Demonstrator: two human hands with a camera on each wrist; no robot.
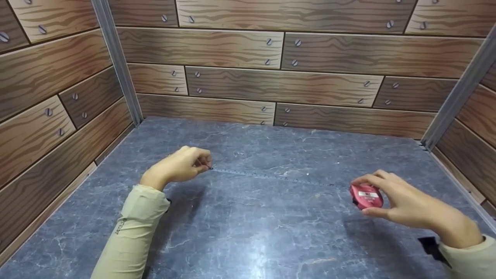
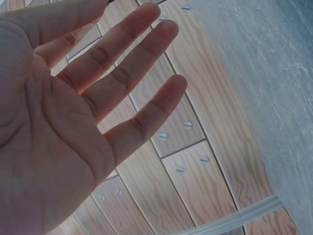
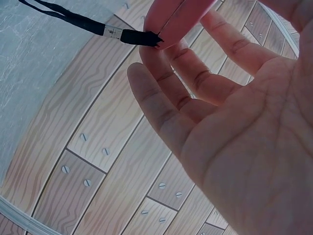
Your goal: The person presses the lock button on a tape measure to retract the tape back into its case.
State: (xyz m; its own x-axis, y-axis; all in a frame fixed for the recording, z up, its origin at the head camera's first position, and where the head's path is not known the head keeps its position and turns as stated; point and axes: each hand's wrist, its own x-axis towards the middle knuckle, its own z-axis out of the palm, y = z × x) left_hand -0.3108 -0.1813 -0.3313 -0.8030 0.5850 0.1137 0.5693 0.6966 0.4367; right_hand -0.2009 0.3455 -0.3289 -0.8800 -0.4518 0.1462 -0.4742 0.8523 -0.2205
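A pink-red tape measure [image 1: 368,197] is held by my right hand [image 1: 409,201] between thumb and fingers, above the table at the right. Its thin blade [image 1: 271,177] stretches leftward and is hard to tell from the tabletop. At the blade's far end, my left hand [image 1: 180,164] pinches the dark tip between thumb and forefinger. The other left fingers [image 2: 142,120] are spread loosely in the left wrist view, where the tip is mostly out of sight. A black wrist strap [image 3: 80,20] hangs from the pink case [image 3: 178,17] in the right wrist view.
The blue-grey marbled table [image 1: 248,224] lies under both hands. Walls printed with wooden planks [image 1: 232,79] enclose its back and sides. Grey metal posts [image 1: 120,62] stand at the two back corners.
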